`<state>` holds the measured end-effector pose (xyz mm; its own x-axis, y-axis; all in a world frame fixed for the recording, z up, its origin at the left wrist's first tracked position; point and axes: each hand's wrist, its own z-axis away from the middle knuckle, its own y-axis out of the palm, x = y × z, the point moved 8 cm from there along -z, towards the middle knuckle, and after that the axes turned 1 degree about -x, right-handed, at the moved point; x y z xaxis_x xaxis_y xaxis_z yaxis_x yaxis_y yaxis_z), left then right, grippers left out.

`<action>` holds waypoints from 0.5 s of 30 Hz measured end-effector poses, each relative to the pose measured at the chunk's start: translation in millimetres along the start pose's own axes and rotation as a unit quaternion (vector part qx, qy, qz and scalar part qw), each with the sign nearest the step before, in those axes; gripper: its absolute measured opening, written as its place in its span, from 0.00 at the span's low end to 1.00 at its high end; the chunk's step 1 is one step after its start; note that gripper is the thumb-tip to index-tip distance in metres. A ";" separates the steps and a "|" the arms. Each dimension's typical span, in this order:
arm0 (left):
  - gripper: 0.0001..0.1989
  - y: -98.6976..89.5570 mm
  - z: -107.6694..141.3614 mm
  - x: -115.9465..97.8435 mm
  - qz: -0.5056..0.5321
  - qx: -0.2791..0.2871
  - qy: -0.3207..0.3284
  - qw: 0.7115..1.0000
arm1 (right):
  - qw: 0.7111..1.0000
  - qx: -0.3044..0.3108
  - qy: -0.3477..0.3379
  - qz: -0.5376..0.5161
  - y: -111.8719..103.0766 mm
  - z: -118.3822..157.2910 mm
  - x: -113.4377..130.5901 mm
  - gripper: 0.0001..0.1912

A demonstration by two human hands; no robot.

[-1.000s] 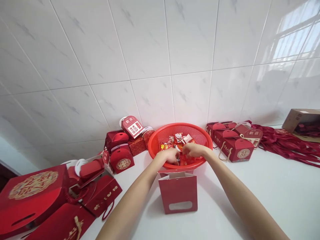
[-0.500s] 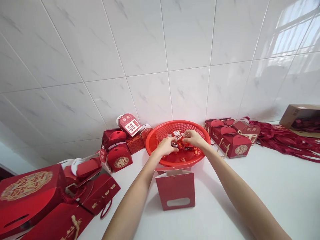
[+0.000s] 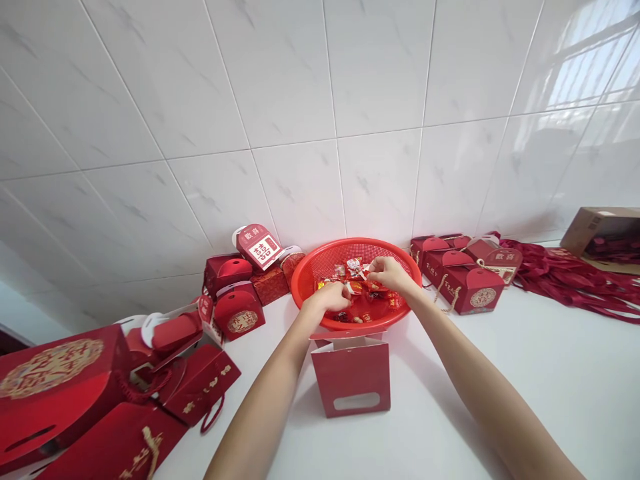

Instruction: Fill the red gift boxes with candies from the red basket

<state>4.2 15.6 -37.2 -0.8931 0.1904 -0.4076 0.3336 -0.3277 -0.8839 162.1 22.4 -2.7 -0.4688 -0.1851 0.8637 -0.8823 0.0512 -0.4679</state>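
Note:
A red plastic basket (image 3: pixel 306 301) stands against the wall with several wrapped candies (image 3: pixel 356 268) inside. My left hand (image 3: pixel 336 297) is over the basket's left side, its fingers curled in among the candies; what they hold, if anything, is hidden. Over the right side, my right hand (image 3: pixel 387 273) pinches at a whitish wrapper, too small to make out clearly. In front of the basket an upright red box (image 3: pixel 353 381) with an oval window stands with its top open, between my forearms.
Red gift boxes (image 3: pixel 239 312) are grouped left of the basket, with larger ones (image 3: pixel 55 373) at the near left. More red boxes (image 3: pixel 467 287), dark red ribbons (image 3: pixel 560 280) and a cardboard box (image 3: pixel 600 227) lie to the right. A tiled wall (image 3: pixel 300 187) rises behind.
My left hand has drawn its fingers in and shifted slightly left and down, uncovering more candies. My right hand has barely moved.

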 end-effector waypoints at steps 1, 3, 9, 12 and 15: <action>0.14 -6.3 -1.7 3.2 -0.017 -0.035 -0.014 0.999 | 1.000 -0.007 0.001 0.001 -1.4 0.4 0.5 0.04; 0.20 -16.4 -4.4 6.7 -0.037 -0.085 -0.028 0.995 | 1.000 -0.021 0.002 0.007 -4.4 1.3 2.2 0.05; 0.25 -17.6 -11.1 11.1 -0.040 -0.056 -0.050 0.996 | 1.000 -0.020 0.006 0.006 -6.2 2.3 6.4 0.05; 0.25 -15.9 -13.6 9.2 -0.053 -0.028 -0.050 0.997 | 1.000 -0.019 0.009 0.018 -5.7 2.0 6.5 0.06; 0.24 -17.8 -17.1 7.1 -0.080 -0.017 -0.046 0.996 | 1.000 -0.017 0.005 0.023 -4.7 1.6 6.1 0.07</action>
<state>-3.0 38.6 -28.3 -0.9589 0.1505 -0.2404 0.1946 -0.2675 -0.9437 163.4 19.5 4.5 -0.5097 -0.1719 0.8430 -0.8603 0.0927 -0.5013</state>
